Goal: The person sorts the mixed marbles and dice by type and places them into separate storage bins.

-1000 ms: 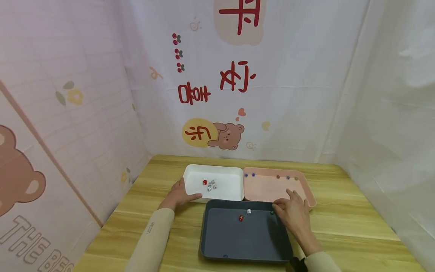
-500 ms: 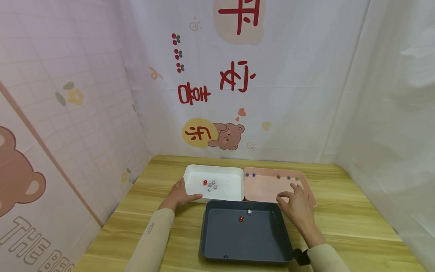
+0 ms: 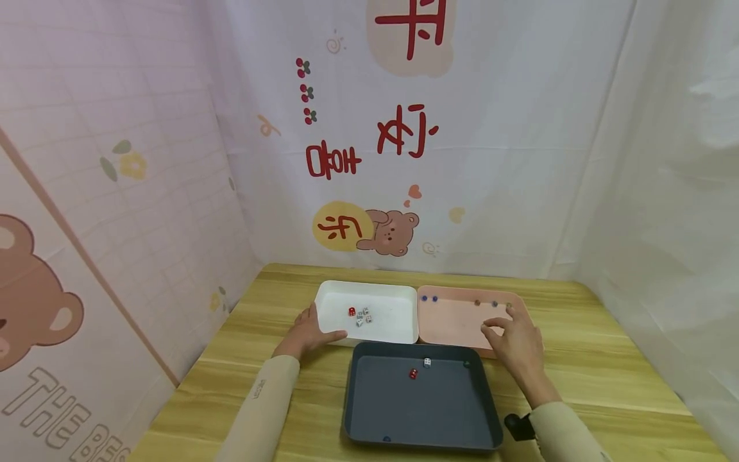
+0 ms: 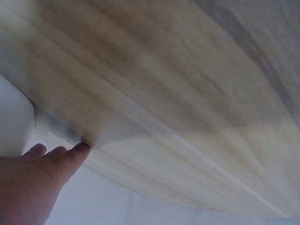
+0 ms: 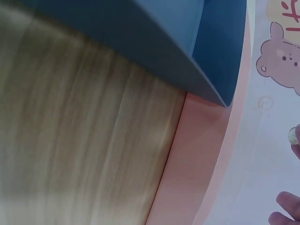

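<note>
My right hand (image 3: 516, 343) hovers over the front right part of the pink tray (image 3: 453, 321), thumb and index fingertips together. In the right wrist view these fingers pinch a small pale, glassy marble (image 5: 293, 136), partly out of frame. My left hand (image 3: 306, 333) rests against the front left corner of the white tray (image 3: 392, 332), its fingers extended; the left wrist view shows the fingertips (image 4: 80, 149) beside the tray's wall. The white tray holds a red die (image 3: 351, 312) and several white dice (image 3: 360, 323). Several marbles (image 3: 435, 299) lie along the pink tray's back.
A dark grey tray (image 3: 424, 410) stands in front, holding a white die (image 3: 427, 362), a red die (image 3: 413, 373), a green marble (image 3: 466, 364) and a blue marble (image 3: 387, 439). The wooden table (image 3: 600, 359) meets printed cloth walls at the back and sides.
My right hand has moved from the dark tray's back right corner, rightward and farther back over the pink tray. The left hand stays at the white tray. The view has shifted slightly.
</note>
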{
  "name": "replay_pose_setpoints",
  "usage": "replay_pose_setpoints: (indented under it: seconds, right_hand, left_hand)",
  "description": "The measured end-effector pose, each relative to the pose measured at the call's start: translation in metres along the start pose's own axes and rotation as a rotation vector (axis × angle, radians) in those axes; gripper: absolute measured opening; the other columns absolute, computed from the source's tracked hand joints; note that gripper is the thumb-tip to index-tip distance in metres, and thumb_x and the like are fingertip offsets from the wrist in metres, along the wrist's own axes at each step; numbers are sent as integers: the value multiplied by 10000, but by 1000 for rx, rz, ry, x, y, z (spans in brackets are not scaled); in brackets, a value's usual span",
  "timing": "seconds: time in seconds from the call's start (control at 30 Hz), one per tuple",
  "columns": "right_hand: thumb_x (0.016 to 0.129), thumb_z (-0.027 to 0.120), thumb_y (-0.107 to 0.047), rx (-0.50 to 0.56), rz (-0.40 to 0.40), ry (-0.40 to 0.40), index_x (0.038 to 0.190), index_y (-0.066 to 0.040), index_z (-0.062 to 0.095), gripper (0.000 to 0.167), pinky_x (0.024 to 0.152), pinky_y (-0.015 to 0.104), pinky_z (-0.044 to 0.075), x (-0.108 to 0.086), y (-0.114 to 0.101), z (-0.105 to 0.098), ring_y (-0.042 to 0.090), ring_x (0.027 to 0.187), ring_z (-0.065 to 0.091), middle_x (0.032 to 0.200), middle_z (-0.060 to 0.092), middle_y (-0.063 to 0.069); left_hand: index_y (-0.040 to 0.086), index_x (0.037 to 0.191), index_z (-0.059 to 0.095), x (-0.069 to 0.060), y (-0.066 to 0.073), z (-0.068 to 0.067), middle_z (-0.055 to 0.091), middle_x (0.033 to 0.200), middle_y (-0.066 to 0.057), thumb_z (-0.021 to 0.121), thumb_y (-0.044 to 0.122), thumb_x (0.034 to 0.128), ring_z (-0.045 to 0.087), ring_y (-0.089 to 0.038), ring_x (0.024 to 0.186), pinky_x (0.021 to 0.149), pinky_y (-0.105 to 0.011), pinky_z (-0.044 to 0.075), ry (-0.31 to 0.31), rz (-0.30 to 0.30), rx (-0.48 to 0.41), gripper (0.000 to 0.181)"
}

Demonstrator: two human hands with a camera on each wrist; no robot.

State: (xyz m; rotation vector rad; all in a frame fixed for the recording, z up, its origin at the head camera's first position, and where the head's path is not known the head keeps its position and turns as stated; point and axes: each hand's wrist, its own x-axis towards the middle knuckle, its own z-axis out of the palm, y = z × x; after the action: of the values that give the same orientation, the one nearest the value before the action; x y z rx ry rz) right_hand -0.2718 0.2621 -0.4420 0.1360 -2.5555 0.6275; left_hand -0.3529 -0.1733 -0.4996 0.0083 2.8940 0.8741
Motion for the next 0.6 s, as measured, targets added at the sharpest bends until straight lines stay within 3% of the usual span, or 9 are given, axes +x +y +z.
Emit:
replay_pose_setpoints:
  seconds: [0.3,0.6]
  right_hand:
    - [920,697,-194,40,46,-50,1013,-27,777,207,779,588,479,9,6,1,516,1100,558,1360,483,342]
    - [967,643,-240,67,139,-190,1126,-15,737,291,869,626,450,18,13,4,553,1222,449,1443,390,357]
  left_hand:
    - [-22,1569,57,0,0,0,185,1584,-276,732,738,700,185,-449,1449,1126,-588,259,-6,-2,-10,1338]
    - [-14,1570,83,0,0,0,205,1582,-264,740,733,695,219,-440,1437,1119,-591,269,8,0,-18,1325]
